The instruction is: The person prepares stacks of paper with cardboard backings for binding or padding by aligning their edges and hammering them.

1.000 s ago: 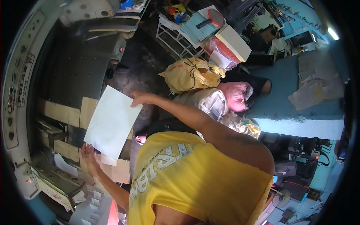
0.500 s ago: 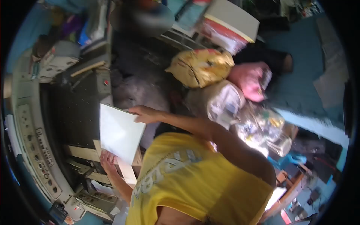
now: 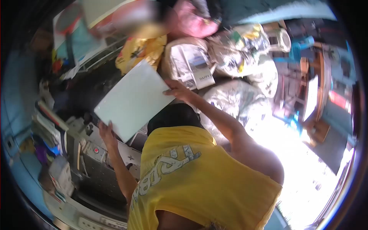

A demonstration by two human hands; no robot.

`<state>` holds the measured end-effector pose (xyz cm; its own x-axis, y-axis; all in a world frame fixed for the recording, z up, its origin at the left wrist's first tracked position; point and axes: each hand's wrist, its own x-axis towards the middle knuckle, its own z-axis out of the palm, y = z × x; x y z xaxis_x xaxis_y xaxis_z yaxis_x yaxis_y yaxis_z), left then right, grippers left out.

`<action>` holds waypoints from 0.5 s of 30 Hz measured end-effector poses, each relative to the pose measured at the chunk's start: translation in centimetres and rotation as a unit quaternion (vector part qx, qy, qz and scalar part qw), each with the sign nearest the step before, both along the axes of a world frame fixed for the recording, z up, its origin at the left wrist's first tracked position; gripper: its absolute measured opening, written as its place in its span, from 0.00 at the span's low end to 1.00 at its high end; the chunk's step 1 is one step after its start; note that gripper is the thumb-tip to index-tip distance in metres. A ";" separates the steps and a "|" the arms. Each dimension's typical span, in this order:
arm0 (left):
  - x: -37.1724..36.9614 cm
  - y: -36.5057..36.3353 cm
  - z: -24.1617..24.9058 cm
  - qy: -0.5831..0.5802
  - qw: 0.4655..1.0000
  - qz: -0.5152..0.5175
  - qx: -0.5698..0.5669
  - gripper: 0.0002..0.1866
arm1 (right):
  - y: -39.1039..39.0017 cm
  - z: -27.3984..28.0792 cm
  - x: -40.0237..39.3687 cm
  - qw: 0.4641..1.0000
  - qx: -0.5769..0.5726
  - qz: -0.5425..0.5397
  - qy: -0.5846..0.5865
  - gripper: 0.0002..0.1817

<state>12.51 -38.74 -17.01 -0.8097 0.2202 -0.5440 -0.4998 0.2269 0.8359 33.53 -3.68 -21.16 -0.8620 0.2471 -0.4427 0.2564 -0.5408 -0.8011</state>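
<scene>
A stack of white paper sheets (image 3: 134, 99) is held up in front of my yellow shirt, tilted, with its broad face toward me. My right hand (image 3: 178, 90) is closed on its right edge, the thumb showing near the corner. On the lower left edge my left hand (image 3: 108, 134) grips the stack, and part of its fingers is hidden behind the paper. Beneath my left forearm lies the metal bed of a machine (image 3: 109, 161) with a red button (image 3: 96, 150).
Bulging clear plastic sacks (image 3: 237, 103) stand beyond my right arm. Behind the paper are a yellow sack (image 3: 149, 48) and a pink bag (image 3: 193, 21). A blue plastic chair (image 3: 297, 50) stands at the right, near a brightly lit floor (image 3: 295, 165).
My body and view have turned to the right, away from the machine. Both hands have carried the paper stack along, lifting it off the machine side toward the sacks.
</scene>
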 end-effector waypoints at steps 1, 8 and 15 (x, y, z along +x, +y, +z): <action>-1.7 3.3 -0.5 0.005 0.998 -0.056 -0.005 0.23 | 0.4 -1.3 2.5 0.999 0.000 -0.043 -0.014 0.24; -0.6 25.5 0.1 0.029 0.919 -0.380 0.098 0.24 | -0.2 -1.7 18.8 0.904 0.156 -0.389 0.085 0.26; 8.6 34.6 3.5 -0.028 0.866 -0.474 0.158 0.24 | 1.0 4.9 28.0 0.883 0.102 -0.457 -0.028 0.18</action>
